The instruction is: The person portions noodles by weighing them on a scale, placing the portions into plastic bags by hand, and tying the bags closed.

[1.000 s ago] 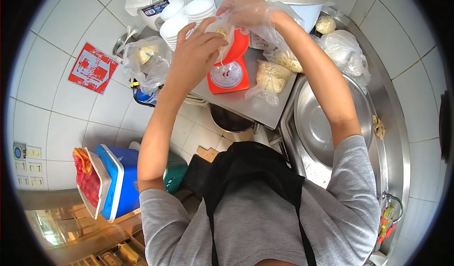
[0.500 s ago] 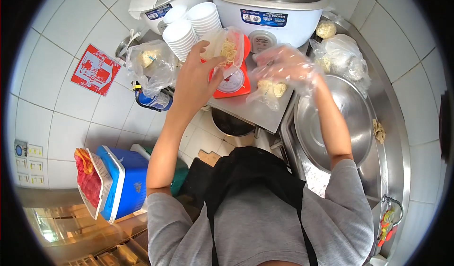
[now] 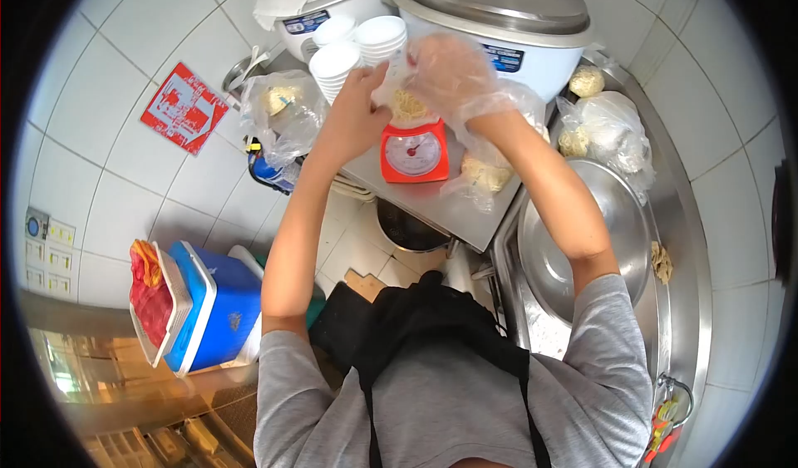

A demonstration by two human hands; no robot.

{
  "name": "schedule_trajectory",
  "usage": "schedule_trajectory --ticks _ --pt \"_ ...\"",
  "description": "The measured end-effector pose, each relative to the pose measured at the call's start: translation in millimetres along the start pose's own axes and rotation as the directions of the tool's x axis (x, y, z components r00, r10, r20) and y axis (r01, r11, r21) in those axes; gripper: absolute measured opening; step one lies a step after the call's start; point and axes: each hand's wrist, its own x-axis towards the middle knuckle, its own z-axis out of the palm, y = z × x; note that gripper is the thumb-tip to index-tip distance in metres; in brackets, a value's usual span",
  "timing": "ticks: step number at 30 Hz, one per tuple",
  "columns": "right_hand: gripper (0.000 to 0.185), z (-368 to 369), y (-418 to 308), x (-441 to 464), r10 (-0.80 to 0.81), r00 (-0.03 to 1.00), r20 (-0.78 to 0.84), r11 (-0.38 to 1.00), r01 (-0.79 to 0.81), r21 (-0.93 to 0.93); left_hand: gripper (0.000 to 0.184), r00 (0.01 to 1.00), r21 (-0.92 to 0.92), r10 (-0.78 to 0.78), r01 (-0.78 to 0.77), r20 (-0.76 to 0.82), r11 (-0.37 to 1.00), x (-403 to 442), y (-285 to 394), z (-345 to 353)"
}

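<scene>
Noodle bag point(image 3: 409, 105) over red scale point(image 3: 414, 154), between hands. Left hand point(image 3: 353, 119): grip part-open beside it. Right hand point(image 3: 453, 73): blurred, grip indeterminable.

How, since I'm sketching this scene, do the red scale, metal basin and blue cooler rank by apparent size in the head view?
Largest to smallest, as they look:
1. Metal basin, partly behind the right arm
2. Blue cooler
3. Red scale

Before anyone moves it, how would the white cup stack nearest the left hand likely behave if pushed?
The stack might tip, being several cups high. It would probably slide together, since the cups nest. Close neighbours could get bumped.
</scene>
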Motion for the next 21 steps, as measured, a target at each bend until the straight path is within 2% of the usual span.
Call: schedule_trajectory --ticks 2,5,8,9,10,11,12,13,14,15,16,18,19,20,21 --pt "0.023 -5 -4 10 0.013 0.987 -0.157 0.998 -0.022 -0.051 0.058 0.998 0.007 0.054 -0.054 -0.042 0.999 18 -9 -7" --pt "0.026 31 26 28 0.26 0.951 0.166 0.964 -0.265 0.01 0.056 0.999 -0.222 -0.028 0.023 -0.023 0.975 47 -6 -14" --pt "0.024 67 89 44 0.123 0.986 0.11 0.992 -0.125 0.018 0.054 0.996 -0.16 0.082 -0.086 -0.029 0.983 65 -32 14" --pt "0.024 57 86 44 0.217 0.957 0.191 0.972 -0.231 0.05 0.055 0.985 -0.116 0.172 -0.171 -0.007 0.978 56 -24 17" --pt "0.023 45 76 36 0.305 0.912 0.274 0.939 -0.336 0.075 0.054 0.979 -0.127 0.2 -0.193 0.047 0.973 47 -21 20" --pt "0.023 37 73 25 0.303 0.902 0.306 0.896 -0.379 0.231 0.052 0.968 -0.139 0.23 -0.215 0.101 0.967 38 -21 20" --pt "0.023 29 70 12 0.296 0.892 0.342 0.826 -0.419 0.378 0.045 0.948 -0.251 0.312 -0.288 0.059 0.924 23 -21 15" --pt "0.028 16 62 2 0.364 0.788 0.498 0.585 -0.609 0.536 0.041 0.922 -0.222 0.384 -0.365 0.049 0.904 9 -28 7" --pt "0.035 0 49 -4 0.363 0.801 0.476 0.65 -0.584 0.486 0.037 0.933 -0.255 0.359 -0.341 0.026 0.905 -7 -39 -6" --pt "0.041 -8 42 -14 0.431 0.78 0.454 0.628 -0.621 0.469 0.032 0.943 -0.288 0.333 -0.319 0.002 0.903 -22 -50 -19" --pt "0.044 -17 35 -23 0.452 0.803 0.388 0.663 -0.594 0.455 0.027 0.979 -0.387 0.201 -0.194 -0.022 0.901 -32 -68 -35" --pt "0.044 -34 27 -48 0.501 0.846 0.184 0.716 -0.524 0.462 0.021 0.991 -0.409 0.025 -0.078 -0.133 0.909 -29 -149 -51" --pt "0.041 -44 16 -57 0.574 0.814 0.088 0.719 -0.553 0.42 0.017 0.973 -0.361 -0.203 0.151 -0.112 0.92 -20 -198 -60" --pt "0.04 -51 4 -68 0.636 0.771 -0.021 0.675 -0.544 0.498 0.018 0.957 -0.3 -0.213 0.148 -0.196 0.942 -6 -255 -65" --pt "0.039 -59 -14 -73 0.686 0.716 -0.127 0.66 -0.54 0.523 0.02 0.936 -0.177 -0.295 0.263 -0.193 0.948 11 -303 -71"
